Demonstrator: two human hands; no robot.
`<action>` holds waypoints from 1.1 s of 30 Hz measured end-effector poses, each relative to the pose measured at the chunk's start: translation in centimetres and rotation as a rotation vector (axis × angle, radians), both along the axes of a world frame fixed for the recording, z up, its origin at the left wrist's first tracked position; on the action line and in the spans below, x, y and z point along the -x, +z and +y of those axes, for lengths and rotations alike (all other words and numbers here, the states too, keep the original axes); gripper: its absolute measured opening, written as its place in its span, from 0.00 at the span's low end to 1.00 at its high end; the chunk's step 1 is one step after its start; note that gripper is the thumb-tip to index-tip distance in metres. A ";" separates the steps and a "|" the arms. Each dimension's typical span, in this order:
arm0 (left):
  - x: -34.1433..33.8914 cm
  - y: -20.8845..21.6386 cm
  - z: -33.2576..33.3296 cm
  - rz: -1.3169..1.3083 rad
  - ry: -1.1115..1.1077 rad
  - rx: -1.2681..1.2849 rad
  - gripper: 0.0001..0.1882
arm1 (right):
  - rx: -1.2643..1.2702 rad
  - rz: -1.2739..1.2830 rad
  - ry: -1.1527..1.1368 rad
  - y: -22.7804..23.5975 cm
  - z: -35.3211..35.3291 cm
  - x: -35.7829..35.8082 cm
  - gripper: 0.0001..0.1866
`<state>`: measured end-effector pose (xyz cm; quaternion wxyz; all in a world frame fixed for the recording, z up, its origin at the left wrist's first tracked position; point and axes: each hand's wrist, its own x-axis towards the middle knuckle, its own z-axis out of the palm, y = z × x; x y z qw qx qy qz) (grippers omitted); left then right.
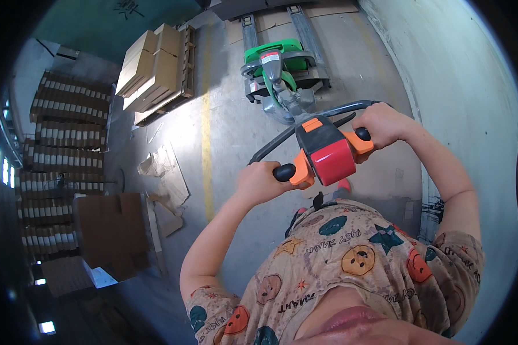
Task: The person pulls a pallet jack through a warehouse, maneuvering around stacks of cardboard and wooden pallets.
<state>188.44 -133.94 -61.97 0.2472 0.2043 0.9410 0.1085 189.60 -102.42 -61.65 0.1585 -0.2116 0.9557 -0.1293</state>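
Both my hands grip the control handle of a green and grey pallet truck. My left hand is closed round the left side of the handle, beside an orange piece with a black knob. On the other side, my right hand wraps the handle next to a matching orange piece and black knob. The handle's head is dark grey with an orange switch on top and a red block facing me. Two long grey forks stretch away from the truck's body, their far ends near a dark load.
Cardboard boxes sit on a wooden pallet at the far left. Torn cardboard lies on the floor left of a yellow line. Stacked cartons line the left side. A pale wall runs close along my right.
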 end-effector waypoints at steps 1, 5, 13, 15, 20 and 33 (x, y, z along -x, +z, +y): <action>-0.4 -0.5 0.7 0.018 -0.014 -0.018 0.26 | -0.023 0.005 0.003 -0.7 0.9 -0.2 0.18; -2.2 -3.1 3.1 0.022 -0.051 -0.025 0.27 | -0.105 -0.025 -0.019 -2.2 3.1 -2.4 0.15; -2.8 -2.0 1.9 -0.044 -0.124 -0.035 0.30 | -0.133 -0.106 -0.074 -1.2 1.6 -5.3 0.20; -2.4 -1.2 1.2 -0.076 -0.183 -0.051 0.35 | -0.165 -0.201 -0.093 1.5 0.7 -5.1 0.27; -2.8 0.4 -0.5 -0.071 -0.267 -0.218 0.33 | 0.157 -0.057 -0.181 1.8 2.1 -6.2 0.30; -12.7 4.2 5.8 -0.317 0.053 -0.641 0.41 | 0.195 0.438 0.071 5.2 8.1 -5.8 0.34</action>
